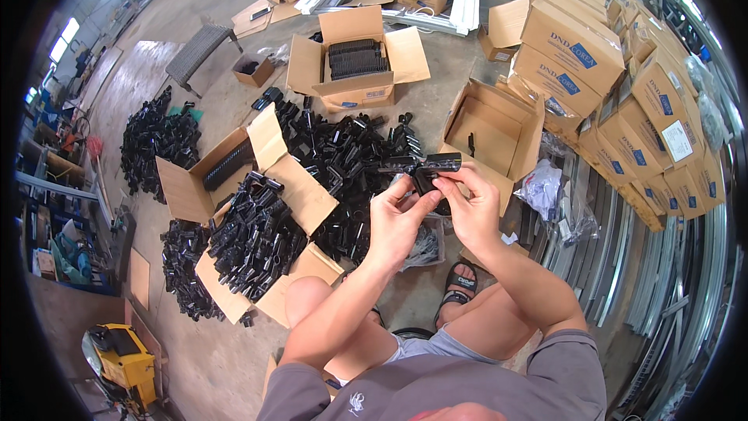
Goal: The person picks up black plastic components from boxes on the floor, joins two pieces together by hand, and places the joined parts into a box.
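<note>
Both of my hands are raised in front of me around a glossy black bracket-like part [442, 161] with tube-shaped arms. My left hand [397, 222] pinches its lower middle between thumb and fingers. Thumb and fingers of my right hand [477, 206] close on its right side; some fingertips are hidden behind it. Behind and left of the part lies a large heap of similar black parts [343, 152]. An open carton [499, 121] stands just beyond my right hand, with a small black piece [471, 143] inside.
Left, an open carton [183, 187] stands beside heaped black parts [257, 242]. Farther off, another open carton [357, 99] holds stacked black parts. Closed cartons [573, 51] are piled at right, above long metal profiles [623, 242]. A plastic bag [541, 187] lies nearby.
</note>
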`<act>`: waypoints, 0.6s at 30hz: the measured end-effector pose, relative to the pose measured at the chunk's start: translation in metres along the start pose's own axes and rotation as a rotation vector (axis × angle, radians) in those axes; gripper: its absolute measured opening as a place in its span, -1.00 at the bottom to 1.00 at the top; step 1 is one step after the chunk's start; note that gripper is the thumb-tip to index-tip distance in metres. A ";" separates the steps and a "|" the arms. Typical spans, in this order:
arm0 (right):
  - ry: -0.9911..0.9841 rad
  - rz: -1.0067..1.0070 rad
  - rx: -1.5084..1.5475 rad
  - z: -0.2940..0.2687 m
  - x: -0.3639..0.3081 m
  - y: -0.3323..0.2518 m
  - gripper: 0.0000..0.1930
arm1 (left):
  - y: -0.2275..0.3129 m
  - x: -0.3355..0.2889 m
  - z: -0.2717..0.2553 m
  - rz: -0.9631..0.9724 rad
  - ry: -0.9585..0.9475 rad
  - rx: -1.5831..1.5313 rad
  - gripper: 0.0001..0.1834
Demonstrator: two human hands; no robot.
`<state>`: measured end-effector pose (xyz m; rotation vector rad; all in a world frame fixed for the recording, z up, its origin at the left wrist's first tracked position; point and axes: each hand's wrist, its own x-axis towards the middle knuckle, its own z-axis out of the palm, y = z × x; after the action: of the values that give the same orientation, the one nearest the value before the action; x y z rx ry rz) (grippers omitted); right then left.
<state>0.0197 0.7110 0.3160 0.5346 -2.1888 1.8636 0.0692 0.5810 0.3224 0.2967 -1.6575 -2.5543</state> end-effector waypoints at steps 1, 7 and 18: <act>-0.003 0.000 0.000 0.001 0.000 0.000 -0.87 | 0.000 0.000 -0.001 -0.017 -0.012 -0.012 -0.71; 0.059 -0.062 0.017 0.003 0.001 -0.002 -0.88 | 0.003 -0.001 -0.003 -0.071 -0.029 -0.091 -0.69; -0.017 -0.090 -0.070 -0.004 0.004 -0.007 -0.87 | 0.001 0.000 -0.002 0.022 -0.019 0.035 -0.71</act>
<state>0.0182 0.7134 0.3244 0.6270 -2.1935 1.7359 0.0695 0.5792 0.3222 0.2556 -1.7038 -2.5224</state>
